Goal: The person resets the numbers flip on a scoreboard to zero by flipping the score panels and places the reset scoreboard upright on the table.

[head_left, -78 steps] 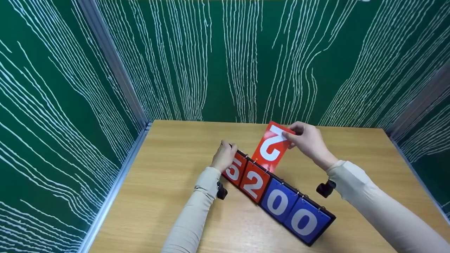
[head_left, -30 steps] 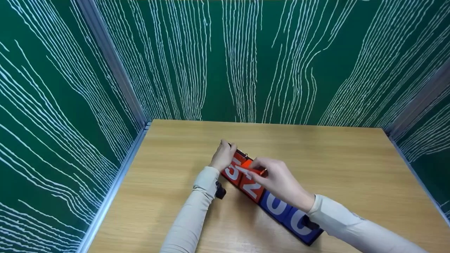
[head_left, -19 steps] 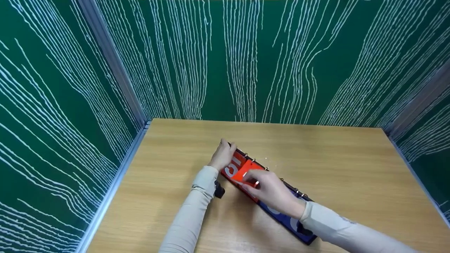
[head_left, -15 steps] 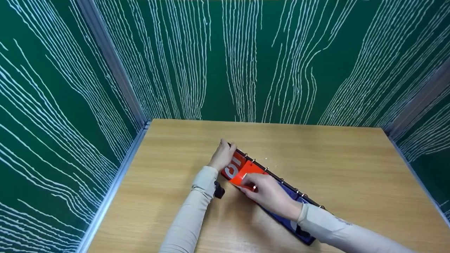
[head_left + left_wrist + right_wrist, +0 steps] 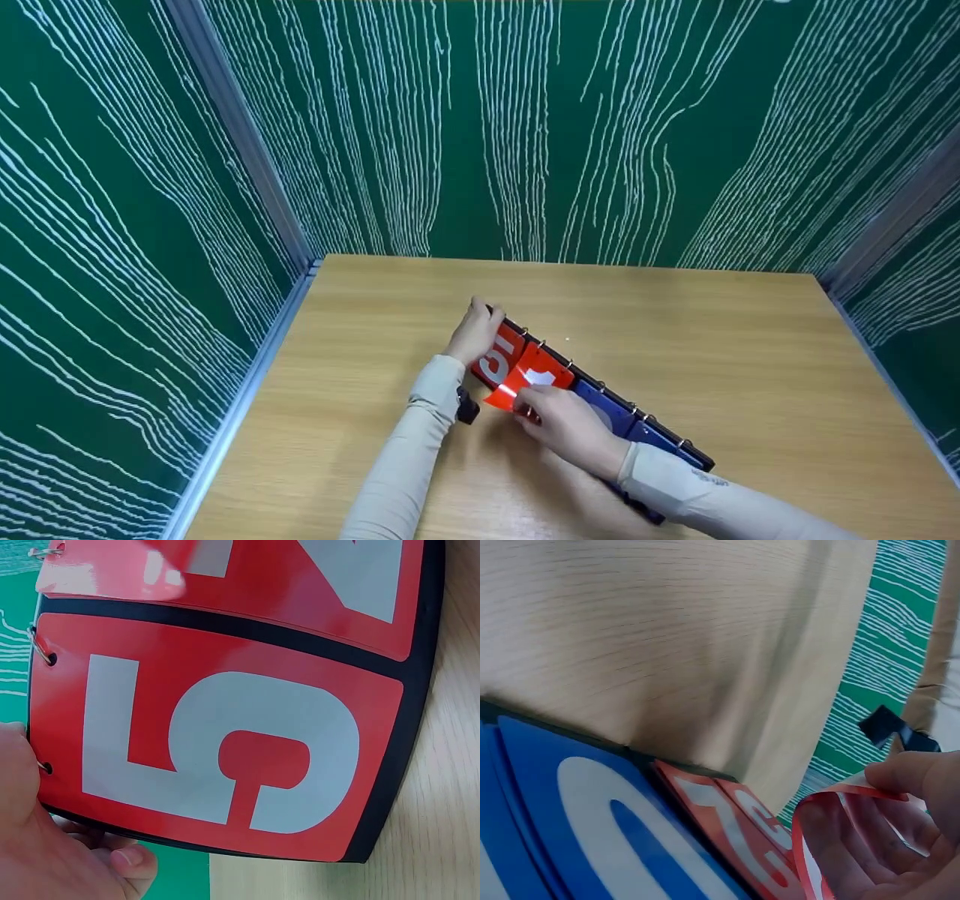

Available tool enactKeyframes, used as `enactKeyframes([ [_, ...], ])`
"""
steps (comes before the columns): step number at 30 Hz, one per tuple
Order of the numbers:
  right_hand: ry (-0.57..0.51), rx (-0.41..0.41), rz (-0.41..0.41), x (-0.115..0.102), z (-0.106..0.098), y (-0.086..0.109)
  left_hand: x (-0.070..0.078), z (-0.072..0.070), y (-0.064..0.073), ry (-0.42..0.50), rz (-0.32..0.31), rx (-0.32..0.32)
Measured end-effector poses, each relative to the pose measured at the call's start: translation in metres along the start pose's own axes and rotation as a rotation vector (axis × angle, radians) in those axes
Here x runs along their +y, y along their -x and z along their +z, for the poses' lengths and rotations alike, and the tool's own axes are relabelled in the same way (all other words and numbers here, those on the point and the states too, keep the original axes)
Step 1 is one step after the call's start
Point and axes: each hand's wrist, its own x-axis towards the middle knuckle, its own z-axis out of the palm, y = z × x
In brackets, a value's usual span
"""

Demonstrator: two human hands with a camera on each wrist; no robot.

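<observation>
A flip scoreboard (image 5: 585, 375) with a black frame and ring-bound number cards lies slantwise on the wooden table. My left hand (image 5: 474, 334) grips its far left corner, beside the red 5 card (image 5: 199, 720). Over the second place, my right hand (image 5: 574, 424) pinches a red card (image 5: 514, 390) by its lower part. That card bows up off the board, its left corner past the near edge; fingers partly cover its white figure. Below it shows a red card with a 2 (image 5: 360, 585). The blue cards (image 5: 613, 411) are partly behind my right hand and sleeve.
The wooden table (image 5: 375, 322) runs back to green walls (image 5: 461, 187) with wavy white lines. Metal posts (image 5: 240, 127) stand in the corners. A small black camera (image 5: 468, 406) sits on my left wrist.
My right hand has brought the red card from behind the board over its rings to the front, then down towards the near edge. My left hand has kept its grip on the corner.
</observation>
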Motion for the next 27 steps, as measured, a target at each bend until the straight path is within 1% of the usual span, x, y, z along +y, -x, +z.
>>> enactKeyframes([
  [2,0.044,0.008,-0.014,0.002,0.005,0.001,-0.001,0.000,0.000,0.002,0.008,0.001],
  [8,0.202,0.014,-0.058,0.005,0.017,0.006,0.000,0.001,0.001,0.006,-0.019,-0.001],
  [10,0.259,0.007,-0.070,0.006,0.020,0.007,0.000,0.001,0.001,0.005,-0.013,-0.001],
  [14,0.388,0.006,-0.120,0.008,0.026,0.011,0.001,0.001,0.000,0.000,-0.006,0.004],
  [17,0.474,-0.005,-0.162,0.009,0.031,0.012,0.001,0.001,0.000,-0.001,-0.014,0.005],
  [19,0.536,-0.028,-0.183,0.009,0.034,0.014,0.001,0.000,-0.001,0.000,-0.019,0.003],
  [23,0.694,-0.055,-0.235,0.010,0.040,0.016,0.002,0.001,-0.001,-0.009,-0.018,0.003],
  [25,0.754,-0.044,-0.265,0.011,0.044,0.018,0.001,0.001,0.000,-0.019,-0.014,0.008],
  [27,0.797,-0.014,-0.288,0.013,0.048,0.019,0.001,0.001,0.000,-0.036,0.007,0.017],
])
